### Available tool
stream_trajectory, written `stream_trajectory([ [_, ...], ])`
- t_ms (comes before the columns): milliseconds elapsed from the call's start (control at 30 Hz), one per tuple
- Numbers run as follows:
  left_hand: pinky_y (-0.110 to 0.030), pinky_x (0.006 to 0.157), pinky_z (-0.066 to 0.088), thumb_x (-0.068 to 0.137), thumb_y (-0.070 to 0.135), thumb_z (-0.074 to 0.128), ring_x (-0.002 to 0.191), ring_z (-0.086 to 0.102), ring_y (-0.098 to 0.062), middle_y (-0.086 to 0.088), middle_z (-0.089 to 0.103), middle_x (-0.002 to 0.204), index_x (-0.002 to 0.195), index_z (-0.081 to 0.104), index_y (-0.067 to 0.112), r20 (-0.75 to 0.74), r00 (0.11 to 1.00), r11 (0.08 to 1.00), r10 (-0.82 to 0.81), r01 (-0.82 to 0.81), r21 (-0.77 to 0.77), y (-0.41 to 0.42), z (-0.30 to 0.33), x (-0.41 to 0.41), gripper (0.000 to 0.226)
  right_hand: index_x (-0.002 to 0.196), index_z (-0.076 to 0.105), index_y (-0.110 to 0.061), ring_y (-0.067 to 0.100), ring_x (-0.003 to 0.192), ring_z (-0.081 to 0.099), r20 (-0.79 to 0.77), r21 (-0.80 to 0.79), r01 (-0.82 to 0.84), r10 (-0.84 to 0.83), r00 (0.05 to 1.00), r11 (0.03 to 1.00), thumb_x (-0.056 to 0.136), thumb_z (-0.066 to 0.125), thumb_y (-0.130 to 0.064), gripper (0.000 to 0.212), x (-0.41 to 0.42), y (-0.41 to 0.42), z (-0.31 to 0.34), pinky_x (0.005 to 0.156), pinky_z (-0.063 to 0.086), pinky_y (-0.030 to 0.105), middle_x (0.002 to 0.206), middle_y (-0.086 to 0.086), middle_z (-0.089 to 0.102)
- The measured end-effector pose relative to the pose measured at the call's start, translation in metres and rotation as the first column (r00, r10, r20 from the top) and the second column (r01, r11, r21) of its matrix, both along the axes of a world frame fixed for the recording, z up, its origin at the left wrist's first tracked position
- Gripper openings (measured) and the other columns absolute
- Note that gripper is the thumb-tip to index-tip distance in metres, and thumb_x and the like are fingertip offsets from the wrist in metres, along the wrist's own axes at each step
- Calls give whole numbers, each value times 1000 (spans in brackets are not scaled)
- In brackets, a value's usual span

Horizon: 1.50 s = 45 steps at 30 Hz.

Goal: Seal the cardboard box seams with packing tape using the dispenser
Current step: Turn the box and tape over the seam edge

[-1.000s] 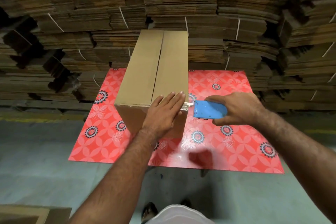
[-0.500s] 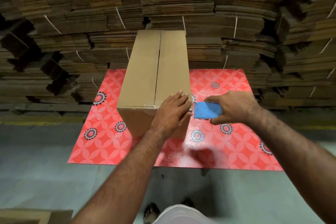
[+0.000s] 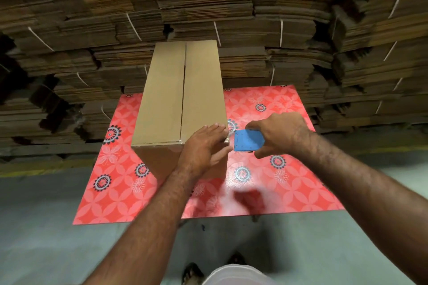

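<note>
A tall plain cardboard box (image 3: 180, 99) stands toward the far left of a glossy red floral table (image 3: 289, 187), leaving a broad stretch of tabletop to its right. The left hand (image 3: 203, 150) lies with straight fingers on the box's near right top corner. Just beside that corner, the right hand (image 3: 280, 134) curls around a blue tape dispenser (image 3: 248, 140). The centre seam (image 3: 184, 95) shows 2 smooth flaps. Strapped stacks of flattened cardboard (image 3: 278, 18) wall the far edge.

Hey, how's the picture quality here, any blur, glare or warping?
Head view: the cardboard stacks bow from wide-angle distortion; glare sheens the red mat, with a blurry shadow; the box, left hand, right hand and blue dispenser look fairly sharp.
</note>
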<state>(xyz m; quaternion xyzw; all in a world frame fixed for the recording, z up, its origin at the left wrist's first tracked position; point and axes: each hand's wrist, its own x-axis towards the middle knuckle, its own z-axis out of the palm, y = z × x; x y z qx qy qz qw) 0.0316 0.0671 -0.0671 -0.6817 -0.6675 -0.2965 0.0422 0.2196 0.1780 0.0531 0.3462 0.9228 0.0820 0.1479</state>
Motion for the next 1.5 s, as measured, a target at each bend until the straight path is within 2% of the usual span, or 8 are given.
stream_trajectory([
  [133,-40,108,45,89,47,55,120,63,-21,-4,69,127,113,71,14,-5,999,999,51,-51,-19,1,1,7,44,131,53,-43,23,91,65,7,3,40,-40,999,999,69,66,-73,69,-10,-5,-1,66,43,30,105,-4,67],
  [267,-35,111,40,90,44,59,120,64,-19,-2,70,126,109,71,16,42,996,997,78,-79,6,1,-4,9,36,116,66,-30,22,94,68,211,-2,55,-53,976,999,70,72,-64,58,-2,1,-24,67,44,29,104,-4,69],
  [500,-38,109,43,85,31,74,120,62,-19,-1,69,127,108,70,14,24,993,992,119,-120,34,4,-9,14,29,121,59,-37,24,91,68,3,-80,166,-166,986,983,70,66,-73,62,22,7,-71,64,39,28,101,-4,68],
  [700,-36,104,37,79,21,80,117,59,-21,-4,69,125,107,67,12,-23,990,988,139,-137,67,4,-2,22,32,142,40,-34,30,100,66,-254,-229,286,-341,905,930,80,52,-80,78,43,17,-120,65,41,35,110,4,69],
  [933,-47,109,41,81,24,81,123,61,-26,-6,68,129,117,69,11,-3,981,981,192,-192,15,4,-1,25,40,154,26,-25,39,112,59,-243,-320,579,-656,715,750,101,41,-50,61,84,18,-213,84,48,42,128,19,58],
  [1033,-42,111,37,83,28,79,124,61,-23,-4,68,129,122,68,13,-5,977,977,211,-211,19,4,-2,25,43,158,19,-25,34,120,54,-197,-261,592,-642,741,763,103,41,-36,60,93,17,-236,95,44,44,134,17,55],
  [1267,-38,114,34,86,33,76,128,58,-20,-2,67,130,130,64,16,27,973,974,227,-227,-16,4,-2,26,49,160,1,-15,26,128,48,-105,-233,614,-647,755,754,101,46,-20,75,85,10,-240,93,47,41,147,14,44],
  [1500,-44,113,38,84,33,78,126,60,-22,-4,66,131,125,67,12,19,973,973,230,-229,-32,3,2,28,48,156,-5,1,38,133,45,-158,-404,600,-699,698,690,102,46,-9,75,72,10,-233,99,50,37,157,34,18],
])
